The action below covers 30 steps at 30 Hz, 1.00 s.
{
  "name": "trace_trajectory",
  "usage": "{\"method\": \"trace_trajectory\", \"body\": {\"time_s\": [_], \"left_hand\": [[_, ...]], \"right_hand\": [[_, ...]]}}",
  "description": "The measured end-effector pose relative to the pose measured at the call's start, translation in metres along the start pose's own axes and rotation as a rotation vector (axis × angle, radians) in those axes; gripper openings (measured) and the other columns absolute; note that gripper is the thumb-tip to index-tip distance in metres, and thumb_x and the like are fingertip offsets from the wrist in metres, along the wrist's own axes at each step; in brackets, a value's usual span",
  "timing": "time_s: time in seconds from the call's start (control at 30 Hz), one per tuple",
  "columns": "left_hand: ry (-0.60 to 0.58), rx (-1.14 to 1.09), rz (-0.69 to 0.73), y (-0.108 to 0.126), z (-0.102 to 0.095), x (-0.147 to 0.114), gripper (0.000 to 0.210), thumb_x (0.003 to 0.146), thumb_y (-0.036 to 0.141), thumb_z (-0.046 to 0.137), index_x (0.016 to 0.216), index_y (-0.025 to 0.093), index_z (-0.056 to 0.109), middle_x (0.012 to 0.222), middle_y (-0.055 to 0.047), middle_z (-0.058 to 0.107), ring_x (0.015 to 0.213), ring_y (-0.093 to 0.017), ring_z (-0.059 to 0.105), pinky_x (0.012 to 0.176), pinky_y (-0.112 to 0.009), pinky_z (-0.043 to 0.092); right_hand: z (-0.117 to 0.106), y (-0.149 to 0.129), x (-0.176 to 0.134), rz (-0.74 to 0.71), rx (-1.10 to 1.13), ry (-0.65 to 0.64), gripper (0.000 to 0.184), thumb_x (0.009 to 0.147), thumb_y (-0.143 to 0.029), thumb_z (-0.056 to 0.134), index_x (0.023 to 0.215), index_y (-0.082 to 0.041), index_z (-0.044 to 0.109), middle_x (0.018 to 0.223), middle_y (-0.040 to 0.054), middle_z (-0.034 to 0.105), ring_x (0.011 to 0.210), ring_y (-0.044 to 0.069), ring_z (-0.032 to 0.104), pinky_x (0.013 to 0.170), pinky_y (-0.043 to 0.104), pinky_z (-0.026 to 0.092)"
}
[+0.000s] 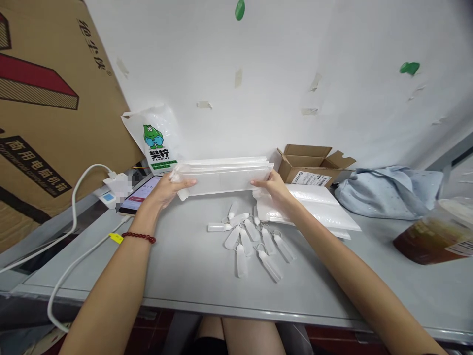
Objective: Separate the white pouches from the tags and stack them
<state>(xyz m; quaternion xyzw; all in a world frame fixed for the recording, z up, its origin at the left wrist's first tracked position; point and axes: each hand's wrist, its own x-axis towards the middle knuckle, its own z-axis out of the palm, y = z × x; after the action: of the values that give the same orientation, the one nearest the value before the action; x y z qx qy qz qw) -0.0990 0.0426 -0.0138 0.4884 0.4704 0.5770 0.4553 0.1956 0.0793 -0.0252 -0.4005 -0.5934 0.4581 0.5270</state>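
A stack of white padded mailers (221,180) is held up lengthwise above the grey table (177,266). My left hand (168,190) grips its left end, thumb across the near face. At the right end, my right hand (271,185) pinches the same stack with the thumb in front. Below the stack, several small translucent plastic squeeze bottles (242,259) lie loosely together on the table. More white bubble mailers (314,204) lie flat beneath and beyond my right forearm.
An open cardboard box (310,165) stands against the wall, beside a light blue cloth bag (391,192). At right is a cup of brown drink (436,234). A phone (138,197), white cable (76,197), printed plastic bag (153,138) and large carton (59,108) occupy the left.
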Motion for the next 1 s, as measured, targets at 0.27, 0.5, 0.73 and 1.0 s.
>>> {"method": "trace_trajectory", "body": {"time_s": [0.27,0.5,0.73,1.0], "left_hand": [[-0.084,0.040,-0.071,-0.013,-0.012,0.005,0.062,0.045,0.024,0.086,0.102,0.017,0.065,0.101,-0.008,0.069,0.096,-0.021,0.063,0.086,-0.030,0.048],[0.085,-0.140,0.067,-0.018,0.002,0.011,0.049,0.061,0.052,0.074,0.091,0.015,0.065,0.088,-0.008,0.068,0.086,-0.023,0.064,0.072,-0.028,0.050],[0.331,-0.033,0.189,-0.021,0.012,0.014,0.033,0.057,0.042,0.075,0.072,0.014,0.065,0.065,0.001,0.060,0.064,-0.014,0.056,0.057,-0.022,0.042],[0.243,0.155,0.165,-0.018,-0.004,0.015,0.052,0.063,0.052,0.069,0.100,0.015,0.065,0.094,-0.005,0.066,0.087,-0.020,0.060,0.076,-0.027,0.046]], "right_hand": [[0.002,0.009,0.003,-0.003,-0.121,-0.024,0.050,0.053,-0.023,0.073,0.100,-0.016,0.057,0.101,0.0065,0.066,0.095,0.024,0.059,0.086,0.040,0.046],[0.007,0.003,-0.002,-0.049,-0.148,-0.008,0.058,0.058,-0.030,0.073,0.111,-0.018,0.052,0.115,0.0071,0.060,0.105,0.023,0.055,0.092,0.039,0.043],[0.024,-0.002,-0.018,-0.034,-0.211,-0.084,0.073,0.069,-0.046,0.068,0.131,-0.024,0.036,0.136,0.0075,0.044,0.123,0.023,0.042,0.103,0.039,0.035],[0.027,-0.003,-0.014,0.004,-0.382,0.086,0.070,0.077,-0.059,0.053,0.132,-0.020,0.036,0.115,0.0086,0.052,0.108,0.024,0.048,0.091,0.036,0.041]]}}
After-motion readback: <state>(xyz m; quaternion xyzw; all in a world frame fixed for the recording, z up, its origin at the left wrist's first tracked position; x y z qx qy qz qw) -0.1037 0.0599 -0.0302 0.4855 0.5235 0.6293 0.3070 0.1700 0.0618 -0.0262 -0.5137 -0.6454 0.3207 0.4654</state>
